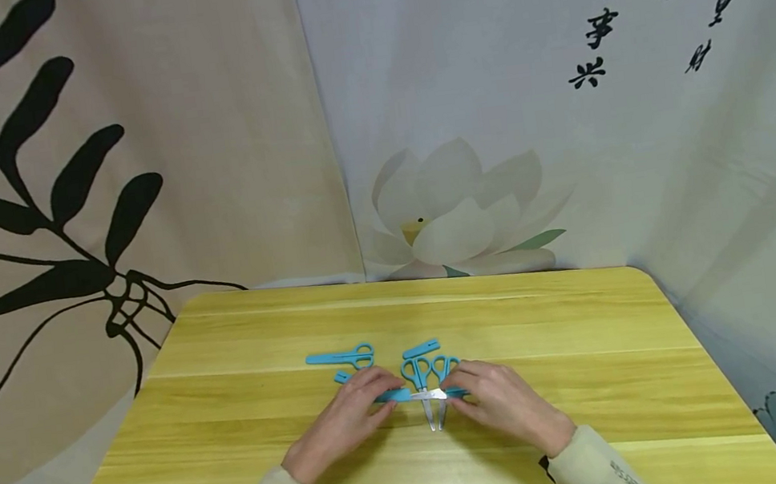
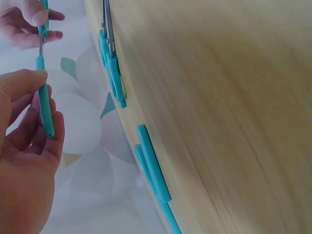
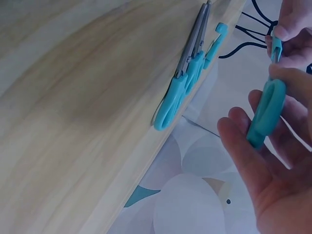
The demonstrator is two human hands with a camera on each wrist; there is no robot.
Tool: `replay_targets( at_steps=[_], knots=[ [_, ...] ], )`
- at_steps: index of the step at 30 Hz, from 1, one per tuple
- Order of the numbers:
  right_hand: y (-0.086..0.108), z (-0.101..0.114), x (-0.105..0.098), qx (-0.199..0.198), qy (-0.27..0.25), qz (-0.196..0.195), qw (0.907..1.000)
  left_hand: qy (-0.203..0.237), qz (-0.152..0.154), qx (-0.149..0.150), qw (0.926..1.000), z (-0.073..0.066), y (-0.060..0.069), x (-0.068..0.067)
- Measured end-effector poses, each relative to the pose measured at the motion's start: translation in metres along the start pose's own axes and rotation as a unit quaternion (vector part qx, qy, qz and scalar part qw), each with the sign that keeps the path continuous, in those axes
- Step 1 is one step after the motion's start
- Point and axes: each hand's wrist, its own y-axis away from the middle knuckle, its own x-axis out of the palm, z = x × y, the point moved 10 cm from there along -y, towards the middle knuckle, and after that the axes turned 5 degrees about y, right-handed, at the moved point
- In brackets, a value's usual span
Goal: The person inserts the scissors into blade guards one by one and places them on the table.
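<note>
Head view: left grip (image 1: 354, 405), nine o'clock, pinches blue plastic sheath (image 2: 45, 105); right grip (image 1: 500, 396), three o'clock, pinches blue-handled metal scissors (image 3: 260, 127); black "万事兴" writing (image 1: 602, 28), one o'clock.

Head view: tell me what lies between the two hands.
Between left hand and right hand, the head view shows a scissor blade and part of its blue cover, crossing over two uncovered scissors.

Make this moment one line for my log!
left hand: pinches blue cover; right hand: holds scissors by handles; blades: showing between hands; nearby: uncovered scissors
</note>
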Motion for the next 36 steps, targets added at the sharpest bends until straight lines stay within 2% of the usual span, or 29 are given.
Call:
replay_targets(
  at_steps=[8, 16, 36],
  knots=[
    [-0.001, 0.001, -0.001, -0.001, -0.006, -0.008, 0.9999, -0.009, -0.006, 0.026, 0.9996, -0.006, -0.001, 0.002],
    [-0.001, -0.002, -0.002, 0.008, -0.030, -0.015, 0.9994, -0.004, 0.004, 0.019, 0.9998, -0.005, -0.003, 0.005],
    [-0.002, -0.005, -0.004, 0.034, -0.041, -0.018, 0.9984, -0.011, -0.003, 0.034, 0.9994, -0.016, -0.012, 0.003]
  ],
)
